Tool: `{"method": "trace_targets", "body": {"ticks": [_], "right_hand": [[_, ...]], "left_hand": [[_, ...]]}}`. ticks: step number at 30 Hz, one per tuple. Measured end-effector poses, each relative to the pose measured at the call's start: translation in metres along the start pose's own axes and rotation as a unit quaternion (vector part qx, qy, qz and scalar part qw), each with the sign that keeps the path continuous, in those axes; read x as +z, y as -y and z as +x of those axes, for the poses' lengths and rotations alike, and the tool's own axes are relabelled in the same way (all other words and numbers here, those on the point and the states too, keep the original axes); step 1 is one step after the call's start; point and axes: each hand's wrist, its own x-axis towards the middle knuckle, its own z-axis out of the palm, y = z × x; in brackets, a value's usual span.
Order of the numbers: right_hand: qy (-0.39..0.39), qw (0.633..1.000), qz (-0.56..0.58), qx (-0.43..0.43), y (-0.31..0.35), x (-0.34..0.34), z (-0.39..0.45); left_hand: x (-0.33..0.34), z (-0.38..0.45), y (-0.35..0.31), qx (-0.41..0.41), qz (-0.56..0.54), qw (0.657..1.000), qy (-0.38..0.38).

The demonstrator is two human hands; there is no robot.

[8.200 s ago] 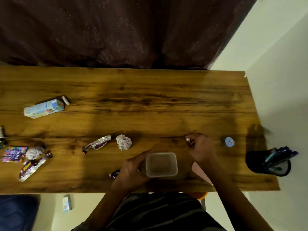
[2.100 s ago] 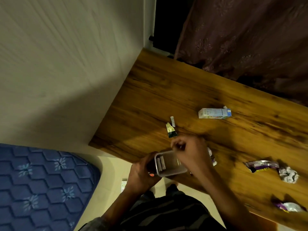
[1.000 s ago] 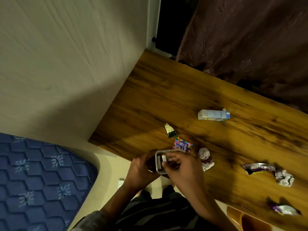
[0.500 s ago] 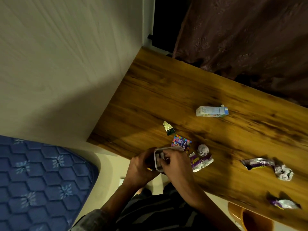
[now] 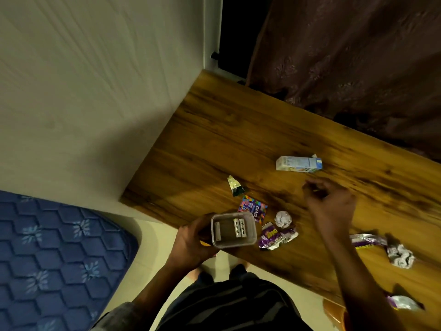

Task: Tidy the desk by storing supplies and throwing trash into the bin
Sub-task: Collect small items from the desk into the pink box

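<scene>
Only the head view here. The left hand [image 5: 191,242] gripped a small clear plastic box [image 5: 233,230] held at the near edge of the wooden table [image 5: 238,130]. Inside the box lay three small white sticks [image 5: 239,227]: two side by side with dark lettering I couldn't read, and one alone by the opposite wall. The right hand [image 5: 330,206] hung over the table with fingers loosely curled; whether it pinched anything, I couldn't tell, too blurry.

Readable stuff: a colourful candy packet [image 5: 253,208] said "GEMS", just beside the box. The white and blue carton [image 5: 298,163] lay on its side farther back, print too small to read.

Counts on the table: two crumpled paper balls, one [image 5: 283,219] near the packet and another [image 5: 400,256] off to the right; three purple wrappers [image 5: 276,236], [image 5: 367,240], [image 5: 403,302]; one green and gold foil scrap [image 5: 235,186]. A blue quilted mattress [image 5: 52,259] sat left of the table.
</scene>
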Motion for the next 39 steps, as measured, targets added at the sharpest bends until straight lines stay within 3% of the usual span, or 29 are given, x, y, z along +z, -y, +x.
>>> {"method": "trace_targets", "body": {"ticks": [3, 7, 9, 11, 14, 18, 24, 28, 30, 32, 34, 39], "right_hand": [[-0.027, 0.999, -0.013, 0.034, -0.028, -0.007, 0.057], [0.002, 0.994, 0.006, 0.109, -0.051, -0.008, 0.123], [0.061, 0.965, 0.122, 0.223, -0.055, -0.002, 0.147], [0.136, 0.934, 0.150, 0.296, -0.057, 0.009, 0.169], [0.204, 0.926, 0.074, 0.308, -0.057, 0.027, 0.193], [0.228, 0.919, 0.051, 0.316, -0.060, 0.038, 0.200], [0.201, 0.938, 0.049, 0.277, -0.084, 0.052, 0.211], [-0.001, 0.989, 0.041, 0.145, -0.060, 0.020, 0.179], [-0.052, 0.993, 0.087, 0.065, -0.038, 0.002, 0.140], [-0.021, 0.984, 0.178, 0.012, -0.023, -0.007, 0.100], [0.053, 0.970, 0.234, 0.026, -0.015, -0.008, 0.060], [0.239, 0.949, 0.204, 0.023, 0.009, -0.003, -0.037]], "left_hand": [[0.002, -0.002, -0.004, -0.008, 0.005, 1.000, -0.008], [0.006, -0.003, -0.011, -0.021, 0.014, 0.999, -0.023], [0.008, -0.004, -0.013, -0.034, 0.020, 0.999, -0.036], [0.010, -0.005, -0.016, -0.050, 0.028, 0.997, -0.045], [0.010, -0.005, -0.017, -0.062, 0.041, 0.996, -0.048], [0.016, -0.006, -0.018, -0.074, 0.054, 0.994, -0.057], [0.021, -0.007, -0.020, -0.085, 0.057, 0.992, -0.074], [0.023, -0.007, -0.021, -0.090, 0.054, 0.991, -0.081], [0.023, -0.007, -0.020, -0.095, 0.052, 0.991, -0.082], [0.023, -0.008, -0.020, -0.099, 0.049, 0.991, -0.081], [0.022, -0.008, -0.021, -0.097, 0.049, 0.991, -0.082], [0.021, -0.008, -0.023, -0.083, 0.042, 0.992, -0.082]]}}
